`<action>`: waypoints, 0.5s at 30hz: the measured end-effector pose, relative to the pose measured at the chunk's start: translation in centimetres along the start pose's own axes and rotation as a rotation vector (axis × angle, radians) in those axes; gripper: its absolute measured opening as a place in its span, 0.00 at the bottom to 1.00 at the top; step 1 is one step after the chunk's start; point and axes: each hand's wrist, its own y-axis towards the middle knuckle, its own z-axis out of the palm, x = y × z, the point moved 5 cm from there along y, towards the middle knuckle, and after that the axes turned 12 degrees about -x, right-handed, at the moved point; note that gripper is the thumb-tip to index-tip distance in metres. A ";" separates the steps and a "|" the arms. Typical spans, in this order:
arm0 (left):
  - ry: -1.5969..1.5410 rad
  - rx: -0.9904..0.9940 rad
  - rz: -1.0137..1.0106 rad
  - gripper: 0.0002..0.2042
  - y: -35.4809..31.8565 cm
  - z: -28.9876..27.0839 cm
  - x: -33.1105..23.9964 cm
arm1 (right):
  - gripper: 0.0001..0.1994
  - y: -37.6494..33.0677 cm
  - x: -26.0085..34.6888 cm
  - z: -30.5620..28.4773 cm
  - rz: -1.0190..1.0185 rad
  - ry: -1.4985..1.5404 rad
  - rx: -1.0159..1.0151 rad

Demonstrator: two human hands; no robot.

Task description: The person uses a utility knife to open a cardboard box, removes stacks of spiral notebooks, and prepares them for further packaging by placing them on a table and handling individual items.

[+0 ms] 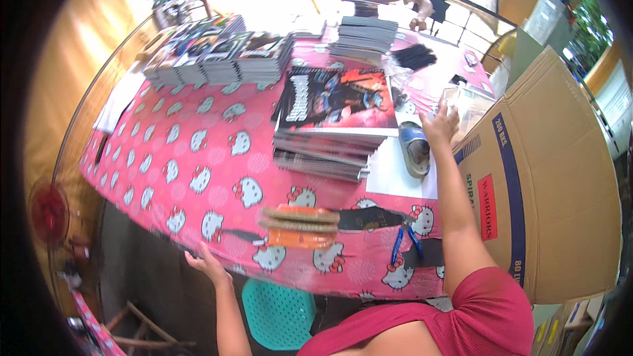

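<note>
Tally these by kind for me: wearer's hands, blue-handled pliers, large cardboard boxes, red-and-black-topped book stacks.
Wearer's left hand and right hand: 2
Blue-handled pliers: 1
Large cardboard box: 1
Red-and-black-topped book stack: 1
Total: 5

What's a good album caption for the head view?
Right hand stretched out between a stack of books and a cardboard box.

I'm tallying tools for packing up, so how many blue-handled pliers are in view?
1: the blue-handled pliers lie on the pink tablecloth near its front edge, left of the cardboard box. Others may be hidden behind the stacked books.
</note>
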 end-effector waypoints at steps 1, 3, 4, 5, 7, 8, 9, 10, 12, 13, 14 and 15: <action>0.172 -0.022 0.097 0.35 1.2 0.8 1.6 | 0.37 2.1 1.0 0.5 -0.039 -0.037 0.061; 0.717 -0.038 0.384 0.30 -0.7 2.9 -0.6 | 0.44 7.0 0.8 1.8 -0.112 -0.244 0.204; 0.796 -0.038 0.415 0.28 -1.2 3.4 -1.4 | 0.48 9.3 0.6 2.3 -0.158 -0.388 0.291; 0.774 -0.021 0.503 0.28 -0.7 3.1 -0.6 | 0.55 11.4 0.0 2.9 -0.172 -0.490 0.365; 0.771 0.001 0.653 0.28 -0.1 2.3 1.3 | 0.52 14.8 -1.6 4.1 -0.242 -0.737 0.506; 0.790 0.010 0.721 0.27 0.1 2.2 1.6 | 0.51 16.2 -2.7 4.7 -0.268 -0.904 0.600; 0.851 0.017 0.714 0.26 0.1 2.4 1.5 | 0.46 17.4 -3.6 4.9 -0.321 -0.891 0.689; 0.916 0.022 0.708 0.25 -0.2 2.5 1.2 | 0.38 18.2 -2.7 5.0 -0.406 -0.885 0.735; 0.949 0.087 0.692 0.23 0.0 4.6 1.5 | 0.25 22.1 -8.9 5.6 -0.712 -0.979 0.984; 0.989 0.076 0.654 0.23 0.1 4.2 1.7 | 0.20 22.8 -6.7 5.8 -0.886 -1.056 0.970; 1.030 0.057 0.613 0.22 0.4 3.3 1.9 | 0.16 24.0 -3.1 4.6 -1.072 -1.122 0.945; 1.008 0.118 0.659 0.20 0.9 3.2 2.3 | 0.19 26.8 -2.3 2.1 -1.059 -1.171 0.960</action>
